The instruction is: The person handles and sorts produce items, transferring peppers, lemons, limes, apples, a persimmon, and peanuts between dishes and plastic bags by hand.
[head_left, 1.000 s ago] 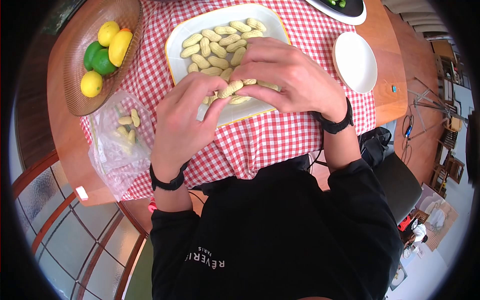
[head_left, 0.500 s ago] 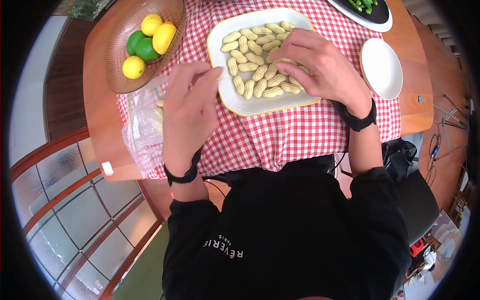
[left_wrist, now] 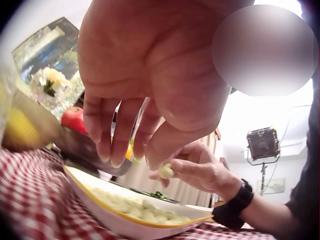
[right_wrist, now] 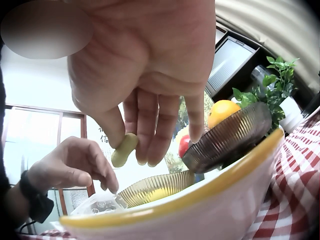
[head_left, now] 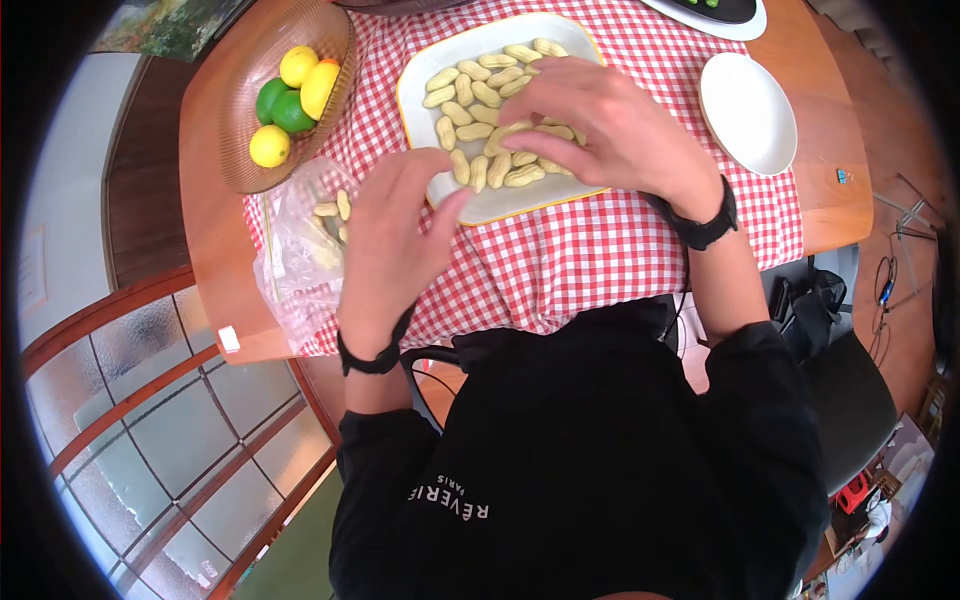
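Between thumb and fingers my right hand point(head_left: 620, 125) pinches a peanut in its shell point(right_wrist: 124, 150), held over the white dish point(head_left: 492, 208) with a yellow rim. Several rows of peanuts point(head_left: 465, 90) lie in that dish. Over the dish's left edge is my left hand point(head_left: 395, 225), its thumb and fingers apart and relaxed. Nothing shows in its grasp in the left wrist view. Left of that hand, a clear plastic bag point(head_left: 285, 235) holds some more peanuts point(head_left: 326, 209), partly covered by the hand.
A ribbed bowl point(head_left: 240, 165) of lemons and limes stands at the far left. At the right are a white bowl point(head_left: 748, 115) and, behind it, a black plate point(head_left: 725, 12) with green vegetables. A red-checked cloth point(head_left: 560, 260) covers much of the wooden table point(head_left: 835, 180).
One second ago both hands met at a peanut over the dish. The left hand has since drawn away leftward; the right still holds a peanut. The head view has shifted.
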### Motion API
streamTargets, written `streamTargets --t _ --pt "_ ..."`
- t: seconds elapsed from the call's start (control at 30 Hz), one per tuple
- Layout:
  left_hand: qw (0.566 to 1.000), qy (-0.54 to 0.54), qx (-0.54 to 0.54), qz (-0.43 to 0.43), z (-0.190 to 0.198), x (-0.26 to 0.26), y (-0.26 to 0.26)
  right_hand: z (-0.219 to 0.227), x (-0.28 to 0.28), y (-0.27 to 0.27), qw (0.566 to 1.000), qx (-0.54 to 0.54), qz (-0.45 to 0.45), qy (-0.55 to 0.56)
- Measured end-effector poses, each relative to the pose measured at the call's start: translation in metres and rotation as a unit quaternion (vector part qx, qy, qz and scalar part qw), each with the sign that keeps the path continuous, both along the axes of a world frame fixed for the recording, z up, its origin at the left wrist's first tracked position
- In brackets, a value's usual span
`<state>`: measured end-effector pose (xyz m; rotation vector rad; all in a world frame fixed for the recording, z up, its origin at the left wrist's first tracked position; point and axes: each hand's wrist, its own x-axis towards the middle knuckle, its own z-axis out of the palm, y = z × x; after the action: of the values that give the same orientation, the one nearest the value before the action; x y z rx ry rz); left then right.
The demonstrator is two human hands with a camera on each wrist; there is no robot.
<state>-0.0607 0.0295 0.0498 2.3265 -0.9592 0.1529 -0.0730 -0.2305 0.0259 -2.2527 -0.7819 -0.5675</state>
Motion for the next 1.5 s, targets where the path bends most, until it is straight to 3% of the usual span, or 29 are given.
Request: streamTargets --t 0.1,0.27,0.33,0.37,0.5,0.57,0.7,0.77,0.9,1.03,1.17,1.37,1.5 --pt "0.995 0.037 -0.085 -0.020 -0.011 -0.003 -0.031 0.000 -0.001 0.005 0.996 0.049 0.035 0.060" --pt "0.993 0.002 -0.115 0.010 -0.009 -0.001 -0.030 0.000 0.000 0.003 0.993 0.076 0.022 0.090" --pt "0.996 -0.069 -0.053 0.023 -0.009 0.003 -0.015 0.000 0.001 0.001 0.998 0.023 -0.005 0.049" --pt "0.995 -0.094 -0.008 0.027 -0.009 0.007 -0.003 -0.004 0.005 0.002 0.998 0.060 -0.001 0.001" --pt "0.988 -0.112 0.098 0.042 0.003 0.014 0.040 -0.004 0.007 -0.001 0.997 0.073 -0.003 -0.022" --pt "0.927 -0.176 0.317 0.096 0.008 0.013 0.068 -0.002 0.007 -0.004 0.998 0.054 -0.005 -0.025" --pt "0.945 -0.150 0.281 0.077 0.006 0.016 0.065 -0.002 0.008 -0.013 0.999 0.004 -0.032 -0.014" --pt "0.984 -0.099 0.144 0.022 0.007 0.014 0.045 -0.002 0.008 -0.016 0.999 0.004 -0.049 -0.004" --pt "0.990 0.015 0.128 -0.057 0.003 0.023 0.012 -0.003 0.011 -0.020 0.998 -0.004 -0.053 0.018" --pt "0.983 -0.030 0.172 -0.065 -0.017 0.042 -0.012 -0.007 0.018 -0.015 0.997 -0.036 -0.034 0.053" --pt "0.983 -0.007 0.166 -0.073 -0.033 0.050 -0.018 -0.001 0.017 -0.013 0.994 -0.089 -0.037 0.051" --pt "0.994 0.052 0.017 -0.094 -0.044 0.052 -0.021 0.021 0.022 -0.021 0.976 -0.148 -0.060 0.148" --pt "0.997 0.025 -0.001 -0.078 -0.044 0.053 -0.020 0.019 0.027 -0.014 0.969 -0.156 -0.067 0.179"
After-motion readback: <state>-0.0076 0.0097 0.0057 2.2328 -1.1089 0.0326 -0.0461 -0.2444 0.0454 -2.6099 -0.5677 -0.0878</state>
